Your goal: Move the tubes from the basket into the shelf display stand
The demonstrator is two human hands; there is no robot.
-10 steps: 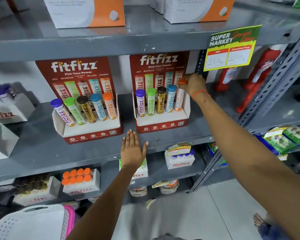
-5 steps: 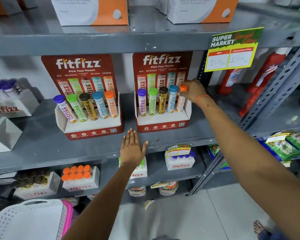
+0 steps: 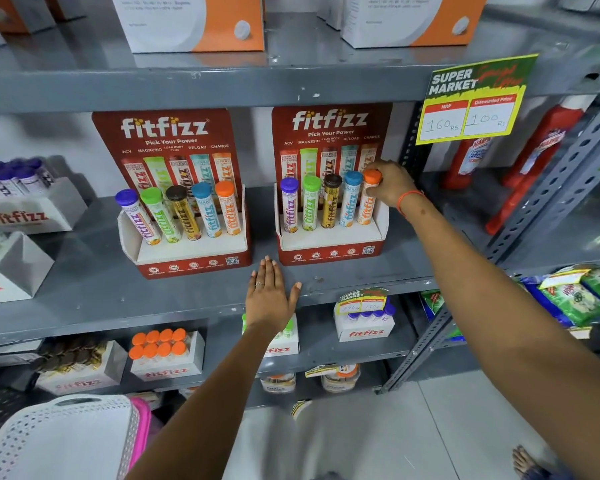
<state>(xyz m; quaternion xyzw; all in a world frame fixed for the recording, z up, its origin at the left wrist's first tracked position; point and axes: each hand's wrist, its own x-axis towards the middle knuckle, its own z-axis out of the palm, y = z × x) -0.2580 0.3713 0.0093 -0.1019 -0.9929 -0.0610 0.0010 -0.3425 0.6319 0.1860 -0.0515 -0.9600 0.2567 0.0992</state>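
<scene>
Grey shelf (image 3: 187, 299): left hand (image 3: 269, 296) flat, spread; right hand (image 3: 390, 183) pinching orange tube (image 3: 368, 202) in right stand (image 3: 329, 252).

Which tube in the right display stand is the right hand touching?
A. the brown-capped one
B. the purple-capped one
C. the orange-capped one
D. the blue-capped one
C: the right hand closes its fingers on the cap of the orange-capped tube, at the right end of the right display stand.
</scene>
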